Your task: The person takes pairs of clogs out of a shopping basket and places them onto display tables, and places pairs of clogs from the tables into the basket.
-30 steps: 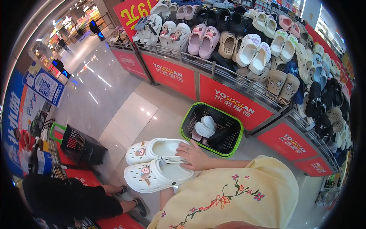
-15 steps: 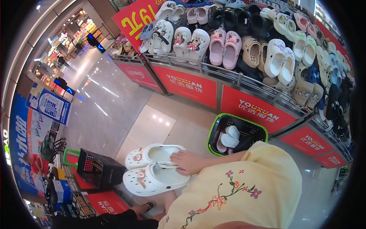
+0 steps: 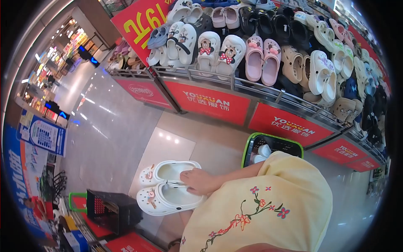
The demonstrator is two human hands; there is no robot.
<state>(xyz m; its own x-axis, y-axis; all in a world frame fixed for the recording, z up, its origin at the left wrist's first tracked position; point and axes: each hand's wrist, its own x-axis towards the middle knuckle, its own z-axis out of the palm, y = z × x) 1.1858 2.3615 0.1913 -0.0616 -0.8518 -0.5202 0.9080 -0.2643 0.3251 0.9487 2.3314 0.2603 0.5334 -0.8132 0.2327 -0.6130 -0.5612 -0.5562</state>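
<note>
A pair of white clogs [image 3: 171, 203] with cartoon charms on the toes lies side by side, raised above the floor. My right hand [image 3: 199, 181] reaches over from the right, its fingers curled onto the inner edges of both clogs at their openings. Below them, a bit of my left forearm shows, while the left hand is hidden behind the clogs and its fingers cannot be seen. A yellow garment with embroidered flowers [image 3: 268, 206] covers my body and part of the right arm.
Rows of clogs fill a metal-railed rack [image 3: 212, 105] with red panels. Beneath it, a green-rimmed black basket [image 3: 273, 137] holds white footwear, partly covered by my garment. A black wheeled basket [image 3: 113, 210] stands lower left. A person in red [image 3: 40, 208] is at far left.
The view has swung, so the rack and green-rimmed basket appear farther right. The person in black at lower left has gone from sight. My right hand stays on the white clogs.
</note>
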